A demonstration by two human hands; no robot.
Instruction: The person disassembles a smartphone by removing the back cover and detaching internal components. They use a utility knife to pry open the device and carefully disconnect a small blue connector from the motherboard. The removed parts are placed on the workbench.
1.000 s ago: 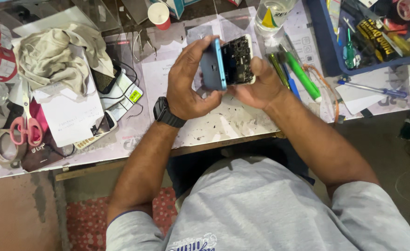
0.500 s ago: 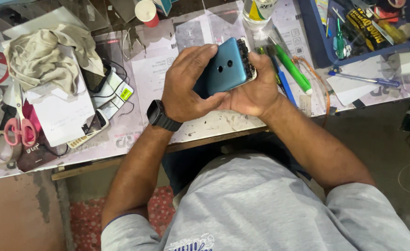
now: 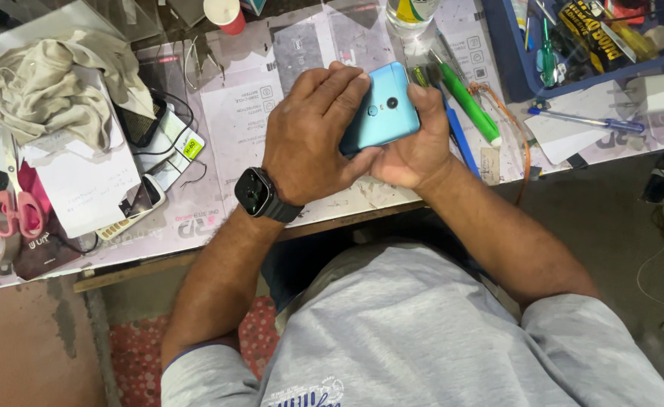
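A light blue phone (image 3: pixel 383 109) is held above the workbench, its back cover with camera lens facing up. My left hand (image 3: pixel 313 132), with a black watch at the wrist, wraps over its left side, fingers laid across the top edge. My right hand (image 3: pixel 415 147) cups it from below and the right, thumb lying along the phone's right edge. Both hands press on the phone. Its front is hidden.
A green pen (image 3: pixel 468 102) and blue tool (image 3: pixel 458 139) lie right of the hands. A blue tray of tools (image 3: pixel 588 38) sits far right. A cloth (image 3: pixel 53 90), pink scissors (image 3: pixel 12 211), small phones and papers crowd the left. A red cup (image 3: pixel 225 13) stands at the back.
A second ago the phone stood on edge with its open inside showing. It has been turned flat, back cover up, and both hands now close over it.
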